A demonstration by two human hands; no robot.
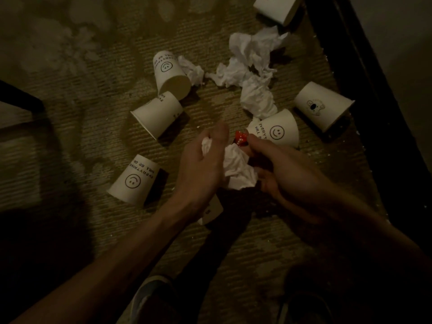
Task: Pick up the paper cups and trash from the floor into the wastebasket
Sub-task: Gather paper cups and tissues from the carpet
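Several white paper cups lie on their sides on the carpet: two touching at the upper middle (169, 73), one at the lower left (134, 180), a smiley one (278, 130) just beyond my hands, a bear-printed one (322, 105) to the right. Crumpled white tissues (252, 66) spread between them. My left hand (203, 167) is closed around a small tissue wad (207, 146). My right hand (280, 167) pinches a red wrapper (240, 139) and presses a larger crumpled tissue (238, 169). A cup (211, 212) shows partly under my left wrist. No wastebasket is in view.
Another cup (277, 8) lies at the top edge. A dark baseboard or wall edge (364, 94) runs diagonally down the right side. Dark furniture (21, 99) juts in at the left. My shoes (152, 298) are at the bottom.
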